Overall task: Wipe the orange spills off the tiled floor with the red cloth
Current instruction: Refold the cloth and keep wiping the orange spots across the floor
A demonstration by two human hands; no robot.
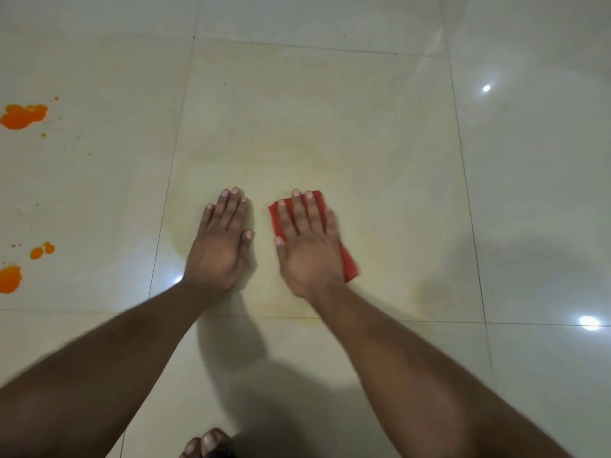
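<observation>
My right hand lies flat with straight fingers on the folded red cloth, pressing it onto the middle floor tile. My left hand rests flat on the same tile just left of the cloth, holding nothing. That tile shows a faint yellowish smear. Orange spills lie on the tile to the left: a large blot far left at mid height, small drops lower down, and another blot at the left edge.
Glossy cream tiles with dark grout lines spread all round, with bright light reflections at the right. My toes show at the bottom edge, below my forearms.
</observation>
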